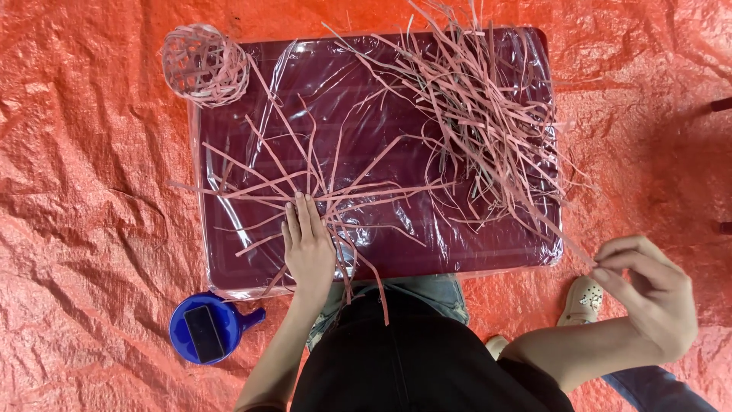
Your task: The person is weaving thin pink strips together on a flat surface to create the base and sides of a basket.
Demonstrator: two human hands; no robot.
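Ground cover: a crinkled orange tarp [91, 229] fills the view on all sides. At centre sits a low, dark maroon table [381, 244] wrapped in clear, shiny plastic film.

On the table: a loose pile of thin pinkish strips [488, 130] heaped toward 2 o'clock, tangled, many ends hanging past the right edge. A second set, the crossed strips [320, 191], lies spread flat near centre-left, fanned out like spokes from one meeting point. At 11 o'clock, on the table corner, a small woven ball [204, 65] of the same strip material, open lattice, round.

Left hand [307, 248]: flat, palm down, fingers together, pressing on the crossed strips just below their meeting point. No closing around anything.

Right hand [648, 294]: off the table at 4 o'clock, thumb and fingertips pinched tight on a single long strip [560, 233] that runs up toward the pile.

At 8 o'clock on the tarp, a blue cup [207, 329] holds a dark phone.
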